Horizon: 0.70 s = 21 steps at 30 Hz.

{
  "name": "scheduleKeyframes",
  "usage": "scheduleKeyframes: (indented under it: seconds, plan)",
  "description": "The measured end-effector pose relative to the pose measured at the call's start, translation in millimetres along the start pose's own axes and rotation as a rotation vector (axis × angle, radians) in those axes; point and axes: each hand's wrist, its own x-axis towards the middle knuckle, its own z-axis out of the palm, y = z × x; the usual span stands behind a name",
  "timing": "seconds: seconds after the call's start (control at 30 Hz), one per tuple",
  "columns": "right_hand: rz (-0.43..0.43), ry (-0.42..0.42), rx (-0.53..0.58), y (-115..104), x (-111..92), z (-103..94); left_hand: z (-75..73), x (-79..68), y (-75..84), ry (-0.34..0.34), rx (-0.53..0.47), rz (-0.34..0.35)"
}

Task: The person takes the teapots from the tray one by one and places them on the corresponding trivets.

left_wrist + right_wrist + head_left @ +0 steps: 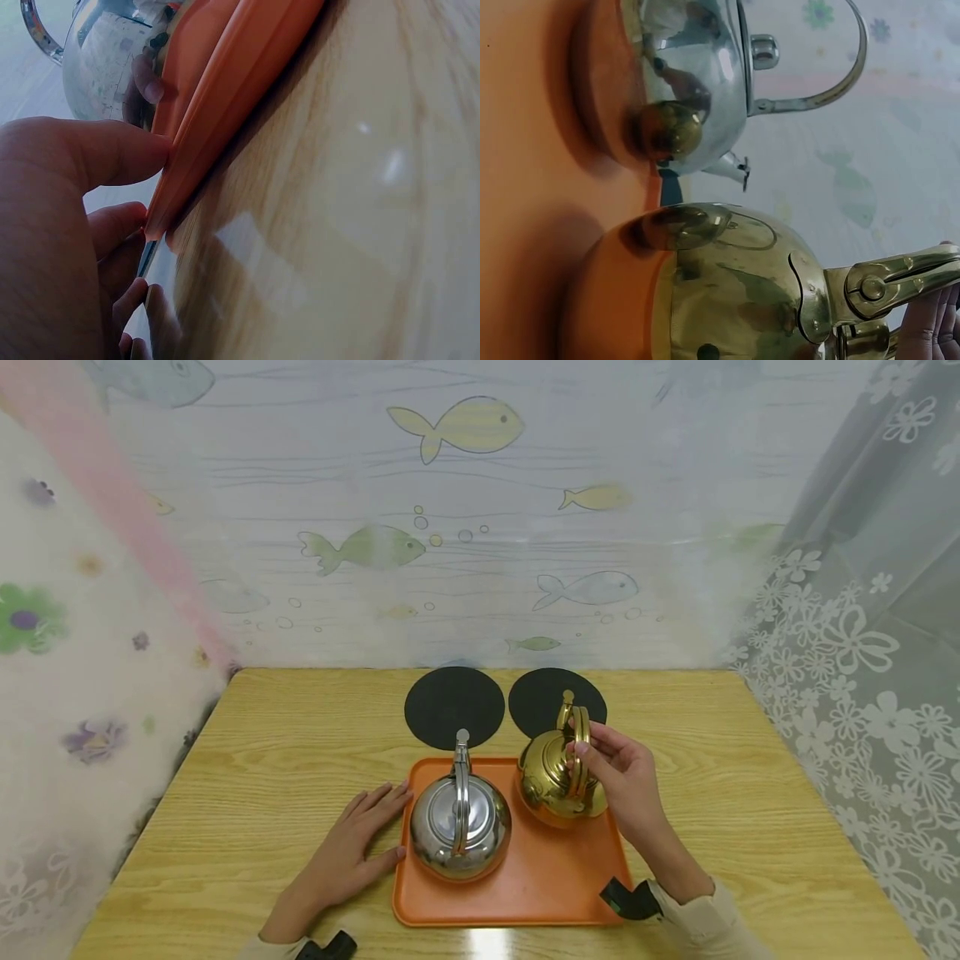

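Note:
My right hand [633, 785] grips the upright handle of a gold kettle [553, 797] over the back right part of an orange tray [555, 893]. Whether its base touches the tray is unclear. In the right wrist view, the gold kettle [735, 300] fills the lower half, and part of my right hand [928, 326] shows by its handle. A silver kettle [430, 839] stands on the tray's left side, spout pointing away. My left hand [348, 852] lies along the tray's left edge with fingers extended; in the left wrist view the thumb touches the tray rim [217, 97].
Two round black mats lie behind the tray: the left mat [453, 706] and the right mat [543, 697], which the gold kettle's spout partly covers. All stand on a wood-grain table [300, 735]. A fish-patterned curtain [480, 568] hangs behind, with flowered curtains on both sides.

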Motion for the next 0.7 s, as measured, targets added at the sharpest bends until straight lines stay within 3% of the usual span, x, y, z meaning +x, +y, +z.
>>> scheduleKeyframes:
  seconds: [0.7]
  plan:
    - [-0.018,0.036,0.015,-1.5,6.7,2.0,-0.7,-1.0,1.5,-0.008,0.002,0.001]
